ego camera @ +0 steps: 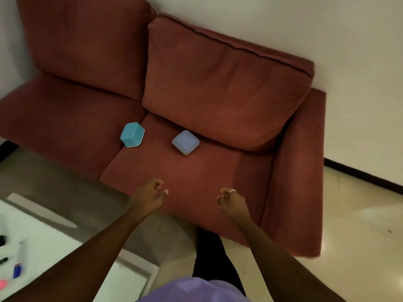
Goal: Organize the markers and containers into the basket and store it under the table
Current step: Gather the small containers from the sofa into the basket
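Matt cloth sofa [196, 171], glossy floor [359, 214]

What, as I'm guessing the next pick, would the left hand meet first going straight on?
Probably the lilac lidded container on the sofa seat; the left hand points roughly there, depth unclear.

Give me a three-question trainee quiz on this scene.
1. Pick one. The teal container lies on: A) the floor, B) the sofa seat, C) a shelf.
2. True or false: the right hand holds the lilac container.
3. Fill in: the markers at lower left lie on a white ____.

Key: 1 B. 2 False: it holds nothing, and the lilac container lies on the seat. 3 table.
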